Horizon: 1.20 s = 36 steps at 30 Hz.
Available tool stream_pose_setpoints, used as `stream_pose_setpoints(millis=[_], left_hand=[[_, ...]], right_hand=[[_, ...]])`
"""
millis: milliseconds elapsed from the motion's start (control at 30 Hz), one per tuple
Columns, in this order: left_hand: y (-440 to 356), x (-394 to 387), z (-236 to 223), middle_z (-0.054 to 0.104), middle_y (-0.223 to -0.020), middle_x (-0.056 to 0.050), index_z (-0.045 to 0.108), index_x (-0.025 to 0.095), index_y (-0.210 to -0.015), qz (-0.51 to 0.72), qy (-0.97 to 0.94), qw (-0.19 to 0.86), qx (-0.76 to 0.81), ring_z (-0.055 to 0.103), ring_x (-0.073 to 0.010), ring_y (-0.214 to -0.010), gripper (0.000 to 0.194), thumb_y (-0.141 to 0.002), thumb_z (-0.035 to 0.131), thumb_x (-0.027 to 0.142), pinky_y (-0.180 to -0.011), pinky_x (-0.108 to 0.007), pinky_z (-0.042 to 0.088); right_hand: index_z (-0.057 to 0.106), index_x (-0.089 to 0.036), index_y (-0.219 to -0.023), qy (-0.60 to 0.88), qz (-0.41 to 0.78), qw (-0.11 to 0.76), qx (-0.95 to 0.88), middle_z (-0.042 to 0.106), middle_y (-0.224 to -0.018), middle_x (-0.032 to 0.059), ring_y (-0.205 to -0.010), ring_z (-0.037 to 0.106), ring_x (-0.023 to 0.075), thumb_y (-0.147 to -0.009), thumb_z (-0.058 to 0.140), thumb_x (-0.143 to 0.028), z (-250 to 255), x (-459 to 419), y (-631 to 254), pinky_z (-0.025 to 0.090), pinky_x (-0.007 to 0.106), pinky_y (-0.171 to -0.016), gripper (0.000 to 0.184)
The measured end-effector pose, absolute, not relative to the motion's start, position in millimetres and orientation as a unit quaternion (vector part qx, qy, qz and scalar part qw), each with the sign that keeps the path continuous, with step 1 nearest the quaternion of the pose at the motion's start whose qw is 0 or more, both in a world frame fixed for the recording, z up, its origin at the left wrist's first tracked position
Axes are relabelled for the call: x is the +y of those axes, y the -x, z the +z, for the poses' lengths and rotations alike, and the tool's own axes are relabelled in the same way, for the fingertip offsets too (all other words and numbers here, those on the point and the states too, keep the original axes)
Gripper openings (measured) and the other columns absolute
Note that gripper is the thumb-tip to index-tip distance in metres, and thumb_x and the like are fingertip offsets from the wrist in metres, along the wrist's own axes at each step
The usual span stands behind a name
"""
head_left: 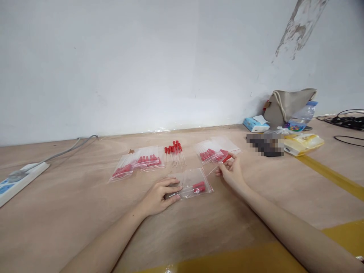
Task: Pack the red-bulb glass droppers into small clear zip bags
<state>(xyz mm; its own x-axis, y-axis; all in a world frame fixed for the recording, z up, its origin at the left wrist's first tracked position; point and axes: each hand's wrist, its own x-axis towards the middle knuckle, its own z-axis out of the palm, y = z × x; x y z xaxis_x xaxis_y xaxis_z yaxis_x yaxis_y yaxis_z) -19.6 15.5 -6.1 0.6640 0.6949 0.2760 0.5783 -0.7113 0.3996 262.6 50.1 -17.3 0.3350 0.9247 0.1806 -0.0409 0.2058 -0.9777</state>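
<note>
Over the middle of the desk (85, 212), the right hand (231, 170) is gripping a red-bulbed dropper (226, 159) beside a clear bag (195, 175).
The dropper's long axis is slanting: its red bulb is pointing away and to the right, its thin clear tube running down-left toward the bag's red-lined right edge; whether the tip is touching the bag, one cannot tell. The left hand (163, 193) is resting on the bag's left end, its fingers parted from the thumb. Inside, droppers are lying roughly crosswise, bulbs rightward, tubes pointing at the left hand. Beyond, loose droppers (174, 147) are lying bulbs-far, tubes toward the person, between filled bags on the left (146, 151) and on the right (209, 146).
</note>
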Motion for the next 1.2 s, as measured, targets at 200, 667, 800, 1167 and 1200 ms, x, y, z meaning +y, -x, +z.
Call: stream_pose_setpoints(millis=[200,667,800,1167,1200], left_hand=[[18.2,14.6,-3.7,0.055,-0.122,-0.005,0.059,0.027,-0.114,0.209,-0.903,0.131,0.353,0.046,-0.0229,-0.116,0.031,-0.085,0.052,0.035,-0.097,-0.040,0.038],[14.9,8.4,5.4,0.050,-0.125,-0.006,0.038,0.024,-0.130,0.208,-0.888,0.143,0.384,0.048,-0.0226,-0.112,0.050,-0.084,0.052,0.039,-0.096,-0.039,0.039],[15.2,8.6,5.4,0.051,-0.125,-0.006,0.038,0.024,-0.129,0.204,-0.890,0.136,0.385,0.049,-0.0230,-0.112,0.050,-0.083,0.053,0.039,-0.095,-0.039,0.039],[16.1,10.4,3.5,0.049,-0.127,-0.006,0.049,0.025,-0.123,0.189,-0.903,0.128,0.363,0.046,-0.0222,-0.116,0.040,-0.085,0.050,0.038,-0.100,-0.041,0.035],[16.0,10.6,3.3,0.049,-0.128,-0.006,0.051,0.025,-0.122,0.187,-0.905,0.129,0.361,0.047,-0.0222,-0.116,0.039,-0.085,0.050,0.038,-0.099,-0.041,0.036]], right_hand=[[0.028,-0.024,-0.105,0.487,0.420,0.641,-0.420,0.051,-0.059,-0.0085,-0.047,0.056,0.0135,-0.061,0.065,-0.033,-17.8,45.5,-253.8,0.052,0.028,-0.047,0.058],[0.065,-0.021,-0.079,0.422,0.188,0.411,-0.786,0.061,-0.096,0.0062,-0.094,0.054,0.0208,-0.070,0.061,-0.024,-24.5,46.0,-262.2,0.039,0.038,-0.086,0.011],[0.065,-0.020,-0.069,0.484,0.175,0.421,-0.747,0.064,-0.076,0.0034,-0.075,0.057,0.0176,-0.071,0.062,-0.028,-28.2,51.4,-250.4,0.043,0.033,-0.074,0.008],[0.064,-0.018,-0.076,0.479,0.241,0.417,-0.734,0.063,-0.074,0.0033,-0.067,0.056,0.0153,-0.074,0.053,-0.027,-8.8,52.3,-259.0,0.043,0.028,-0.063,0.014],[0.063,-0.018,-0.076,0.497,0.221,0.415,-0.729,0.063,-0.072,0.0028,-0.064,0.055,0.0147,-0.074,0.052,-0.026,-4.5,56.2,-254.1,0.042,0.027,-0.061,0.013]])
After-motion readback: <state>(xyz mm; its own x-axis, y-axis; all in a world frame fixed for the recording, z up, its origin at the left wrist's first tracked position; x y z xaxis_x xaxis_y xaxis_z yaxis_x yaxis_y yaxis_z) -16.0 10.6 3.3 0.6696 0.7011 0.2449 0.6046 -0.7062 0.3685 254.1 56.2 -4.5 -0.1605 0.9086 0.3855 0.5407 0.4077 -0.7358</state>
